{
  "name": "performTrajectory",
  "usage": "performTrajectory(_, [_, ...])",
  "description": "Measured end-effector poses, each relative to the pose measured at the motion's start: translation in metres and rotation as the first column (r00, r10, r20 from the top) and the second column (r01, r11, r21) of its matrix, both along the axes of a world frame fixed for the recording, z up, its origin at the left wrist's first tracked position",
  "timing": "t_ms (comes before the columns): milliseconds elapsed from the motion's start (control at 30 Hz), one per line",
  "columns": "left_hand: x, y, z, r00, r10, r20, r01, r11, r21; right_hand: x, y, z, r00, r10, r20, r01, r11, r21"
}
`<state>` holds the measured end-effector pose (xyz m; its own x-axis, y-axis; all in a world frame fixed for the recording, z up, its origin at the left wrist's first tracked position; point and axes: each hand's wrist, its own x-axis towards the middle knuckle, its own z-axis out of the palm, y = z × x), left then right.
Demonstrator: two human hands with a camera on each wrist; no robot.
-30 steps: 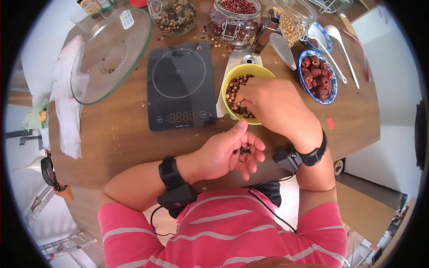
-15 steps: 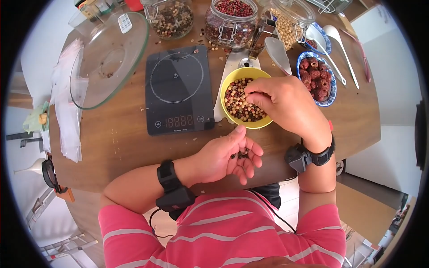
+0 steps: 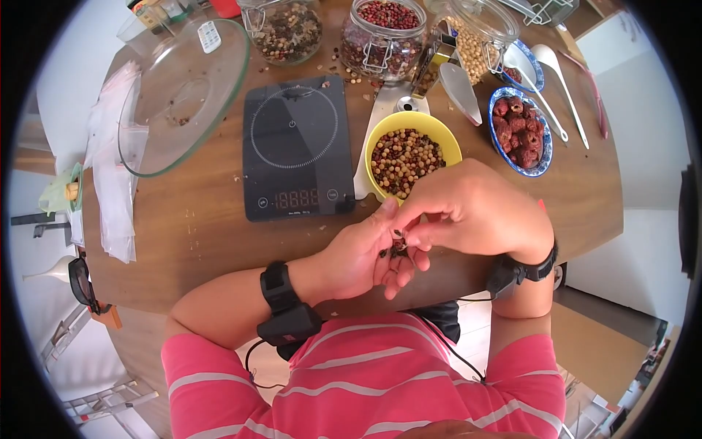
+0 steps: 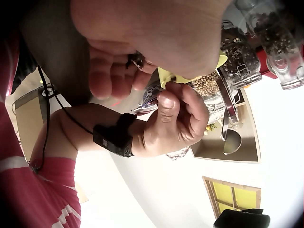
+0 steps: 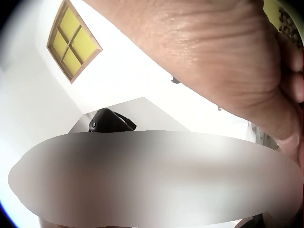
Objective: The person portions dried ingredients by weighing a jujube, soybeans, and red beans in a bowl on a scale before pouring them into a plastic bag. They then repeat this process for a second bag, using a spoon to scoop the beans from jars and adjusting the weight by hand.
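Observation:
My left hand (image 3: pixel 358 256) is palm up at the table's front edge, its fingers loosely cupped under several small dark scraps (image 4: pixel 137 61). Just over that palm, my right hand (image 3: pixel 472 208) pinches a tiny dark bit (image 4: pixel 172 78) between thumb and forefinger. Ahead of both hands is a yellow bowl (image 3: pixel 455 140) of mixed dry beans (image 3: pixel 406 161), tan, red and dark. The right hand overlaps the bowl's near rim in the head view. In the right wrist view, only the heel of that hand and part of its fingers show, with a sliver of the bowl.
A black kitchen scale (image 3: pixel 296 146) is left of the bowl, and a glass lid (image 3: pixel 183 95) lies farther left beside plastic bags (image 3: pixel 113 175). Behind stand clip-top jars, one of red beans (image 3: pixel 384 36). A blue-rimmed dish of dried red dates (image 3: pixel 521 135) and white spoons (image 3: pixel 559 88) are at right.
My right hand has come out of the bowl and moved toward me to the left palm, pinching a dark bit. The left hand has stayed nearly still.

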<state>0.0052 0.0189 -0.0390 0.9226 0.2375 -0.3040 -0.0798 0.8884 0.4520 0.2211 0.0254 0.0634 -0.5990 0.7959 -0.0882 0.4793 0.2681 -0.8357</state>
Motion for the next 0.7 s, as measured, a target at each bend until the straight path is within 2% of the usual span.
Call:
performTrajectory(100, [-0.001, -0.002, 0.003, 0.997, -0.007, -0.079, 0.005, 1.000, -0.020, 0.005, 0.010, 0.001, 1.000, -0.001, 0.004, 0.001, 0.999, 0.047])
performTrajectory(167, [-0.002, -0.003, 0.001, 0.997, -0.019, -0.071, 0.017, 0.999, -0.030, 0.007, 0.009, -0.006, 1.000, -0.028, 0.004, 0.028, 0.993, 0.118])
performTrajectory(267, [-0.001, 0.000, 0.000, 0.998, -0.026, -0.060, 0.023, 0.999, -0.041, 0.007, 0.011, -0.008, 0.998, -0.061, -0.016, 0.062, 0.990, 0.127])
performTrajectory(333, [-0.001, 0.000, -0.001, 0.998, -0.026, -0.063, 0.022, 0.998, -0.063, 0.004, 0.013, -0.017, 0.960, -0.278, -0.020, 0.277, 0.946, 0.171])
performTrajectory(367, [-0.001, 0.000, -0.003, 0.999, -0.029, -0.043, 0.026, 0.998, -0.063, 0.004, 0.015, -0.022, 0.961, -0.277, -0.020, 0.277, 0.946, 0.171])
performTrajectory(433, [-0.002, 0.001, -0.004, 0.999, -0.032, -0.023, 0.030, 0.998, -0.062, 0.003, 0.020, -0.032, 0.907, -0.397, 0.138, 0.264, 0.794, 0.548])
performTrajectory(533, [-0.002, -0.001, -0.002, 0.999, -0.039, -0.006, 0.039, 0.997, -0.064, -0.002, 0.021, -0.035, 0.920, -0.359, 0.159, 0.210, 0.792, 0.573])
performTrajectory(600, [0.002, -0.001, 0.009, 0.993, -0.036, -0.109, 0.036, 0.999, -0.001, -0.006, 0.020, -0.033, 0.933, -0.333, 0.137, 0.203, 0.800, 0.565])
performTrajectory(667, [0.002, -0.001, 0.010, 0.994, -0.035, -0.107, 0.034, 0.999, -0.011, -0.005, 0.017, -0.025, 0.944, -0.309, 0.112, 0.198, 0.806, 0.558])
performTrajectory(700, [0.002, -0.001, 0.010, 0.994, -0.031, -0.104, 0.030, 0.999, -0.019, -0.001, 0.015, -0.018, 0.970, -0.216, 0.111, 0.143, 0.878, 0.456])
